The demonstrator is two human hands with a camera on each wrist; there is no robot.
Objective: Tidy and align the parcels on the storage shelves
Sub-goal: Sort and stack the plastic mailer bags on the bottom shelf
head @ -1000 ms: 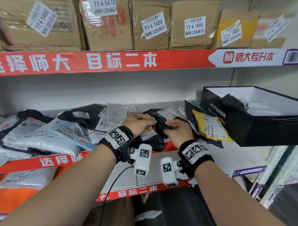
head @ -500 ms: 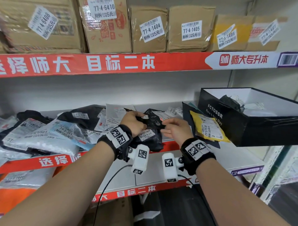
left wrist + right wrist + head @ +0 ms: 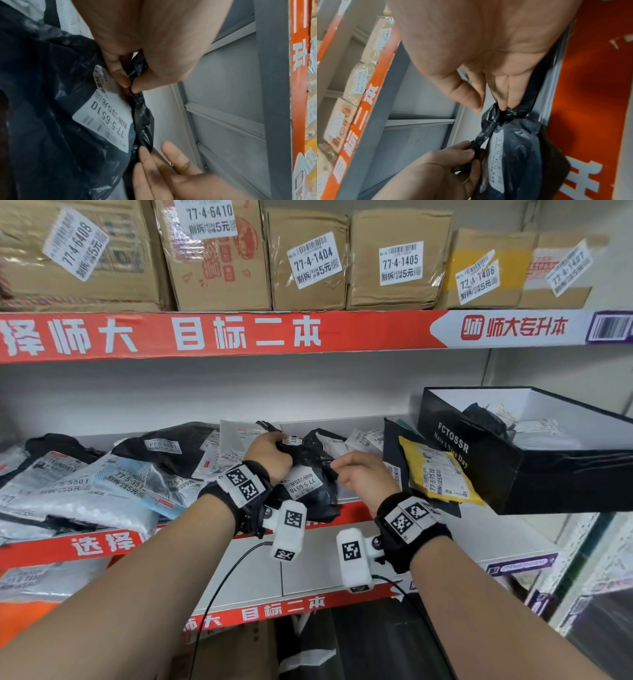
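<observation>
A black plastic parcel (image 3: 308,484) with a white label reading 77-5-6510 stands on the middle shelf, at its red front edge (image 3: 352,510). My left hand (image 3: 270,453) pinches the crumpled top edge of the bag between thumb and fingers; the left wrist view shows this pinch by the left hand (image 3: 130,86) just above the parcel's (image 3: 51,121) label. My right hand (image 3: 356,474) is at the bag's right end. Its fingers (image 3: 510,100) lie fairly straight against the parcel's (image 3: 513,148) twisted edge, with the thumb apart from them.
A heap of grey, white and black mail bags (image 3: 85,491) fills the shelf to the left. A yellow parcel (image 3: 442,477) leans on an open black box (image 3: 513,474) at the right. Labelled cardboard boxes (image 3: 397,258) line the upper shelf.
Both hands have lifted and stood the black parcel up slightly further back. My right hand's grip on its end has loosened to a touch, while the left keeps its pinch.
</observation>
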